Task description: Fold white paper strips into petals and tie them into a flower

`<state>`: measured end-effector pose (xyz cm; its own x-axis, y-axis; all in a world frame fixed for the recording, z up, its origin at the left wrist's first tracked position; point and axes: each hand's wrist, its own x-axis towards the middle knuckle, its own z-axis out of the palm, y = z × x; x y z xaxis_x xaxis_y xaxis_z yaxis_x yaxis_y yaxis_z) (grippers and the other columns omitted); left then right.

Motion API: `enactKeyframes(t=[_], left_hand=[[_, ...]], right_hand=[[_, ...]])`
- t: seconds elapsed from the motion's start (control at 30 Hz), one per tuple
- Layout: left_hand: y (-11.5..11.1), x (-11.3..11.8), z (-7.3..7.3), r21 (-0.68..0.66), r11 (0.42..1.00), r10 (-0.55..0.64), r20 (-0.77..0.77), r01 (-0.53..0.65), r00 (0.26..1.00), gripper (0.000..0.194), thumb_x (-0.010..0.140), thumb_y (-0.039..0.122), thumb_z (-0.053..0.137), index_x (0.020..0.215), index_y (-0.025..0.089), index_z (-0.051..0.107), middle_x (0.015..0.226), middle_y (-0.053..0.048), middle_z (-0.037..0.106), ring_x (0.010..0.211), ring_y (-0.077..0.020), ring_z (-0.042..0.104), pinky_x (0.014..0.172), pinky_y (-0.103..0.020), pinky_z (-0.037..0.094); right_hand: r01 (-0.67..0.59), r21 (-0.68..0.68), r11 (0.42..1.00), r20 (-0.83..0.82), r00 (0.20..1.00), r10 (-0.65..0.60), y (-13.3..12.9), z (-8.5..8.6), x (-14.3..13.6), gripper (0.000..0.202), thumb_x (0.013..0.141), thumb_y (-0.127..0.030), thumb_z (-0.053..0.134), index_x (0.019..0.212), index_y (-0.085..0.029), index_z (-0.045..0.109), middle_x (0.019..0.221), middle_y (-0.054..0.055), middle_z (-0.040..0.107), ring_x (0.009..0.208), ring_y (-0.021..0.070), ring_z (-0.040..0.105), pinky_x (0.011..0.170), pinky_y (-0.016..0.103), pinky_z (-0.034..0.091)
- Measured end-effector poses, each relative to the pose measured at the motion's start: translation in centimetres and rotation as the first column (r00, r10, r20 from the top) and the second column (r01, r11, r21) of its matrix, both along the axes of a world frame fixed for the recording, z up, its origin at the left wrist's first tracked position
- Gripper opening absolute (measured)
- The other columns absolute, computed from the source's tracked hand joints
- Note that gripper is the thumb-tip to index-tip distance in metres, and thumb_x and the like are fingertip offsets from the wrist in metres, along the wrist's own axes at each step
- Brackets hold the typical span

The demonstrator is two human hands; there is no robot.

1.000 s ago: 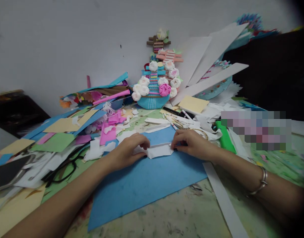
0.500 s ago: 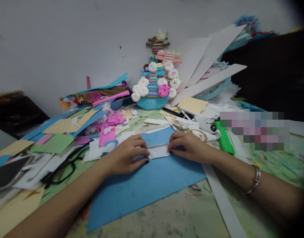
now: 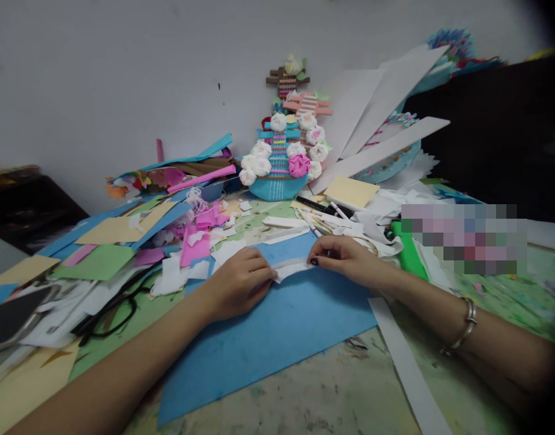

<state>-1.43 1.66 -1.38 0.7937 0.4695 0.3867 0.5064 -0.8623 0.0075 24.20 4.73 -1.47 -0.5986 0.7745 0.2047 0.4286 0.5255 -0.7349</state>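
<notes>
Between my two hands a narrow white paper strip (image 3: 293, 272) stretches over a large blue sheet (image 3: 268, 341) on the table. My left hand (image 3: 241, 281) is closed on the strip's left end, fingers curled and resting on the blue sheet. The right end is pinched between the thumb and fingers of my right hand (image 3: 340, 258), slightly raised. A silver bracelet (image 3: 465, 326) circles my right wrist. Just beyond the strip lie folded white paper pieces (image 3: 286, 228).
A blue paper lute-shaped craft (image 3: 277, 181) with paper flowers stands against the wall. Coloured paper sheets (image 3: 96, 260), black-framed glasses (image 3: 109, 314) and a phone (image 3: 19, 314) lie left. Pens (image 3: 316, 205), a green object (image 3: 408, 251) and a long white strip (image 3: 408, 362) are right.
The white paper has been folded or rolled narrower. My right hand has lifted and turned a little, with its thumb now showing; my left hand has closed more tightly.
</notes>
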Motion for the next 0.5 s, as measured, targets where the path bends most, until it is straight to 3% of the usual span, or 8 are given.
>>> enactKeyframes(t=[0.17, 0.37, 0.5], left_hand=[[0.22, -0.14, -0.41, 0.020, 1.000, -0.014, 0.054, 0.013, 0.998, 0.016, 0.083, 0.011, 0.049, 0.090, 0.013, 0.063, 0.078, -0.008, 0.066, 0.078, -0.0196, 0.053, 0.071, -0.034, 0.043], [0.14, 0.20, -0.35, -0.109, 0.992, 0.082, 0.189, -0.062, 0.979, 0.014, 0.078, 0.008, 0.052, 0.085, 0.014, 0.063, 0.077, -0.006, 0.065, 0.077, -0.0177, 0.055, 0.072, -0.032, 0.043], [0.06, 0.24, -0.23, -0.173, 0.981, 0.121, 0.193, -0.088, 0.974, 0.014, 0.076, 0.008, 0.052, 0.083, 0.015, 0.063, 0.075, -0.005, 0.064, 0.075, -0.0170, 0.055, 0.070, -0.031, 0.043]], right_hand=[[-0.128, 0.221, 0.967, 0.185, 0.979, 0.087, -0.62, 0.33, 0.14, 0.045, 0.064, -0.036, 0.076, 0.100, -0.018, 0.057, 0.094, 0.004, 0.052, 0.077, 0.0146, 0.048, 0.067, 0.027, 0.040], [-0.081, 0.390, 0.917, 0.190, 0.982, 0.006, -1.02, 0.26, -0.02, 0.032, 0.070, -0.013, 0.063, 0.098, -0.019, 0.048, 0.100, 0.005, 0.050, 0.086, 0.0166, 0.049, 0.074, 0.028, 0.041], [0.003, 0.468, 0.884, 0.184, 0.978, -0.101, -0.88, 0.19, -0.11, 0.036, 0.068, -0.012, 0.061, 0.100, -0.019, 0.046, 0.105, 0.008, 0.049, 0.089, 0.0182, 0.049, 0.075, 0.030, 0.043]])
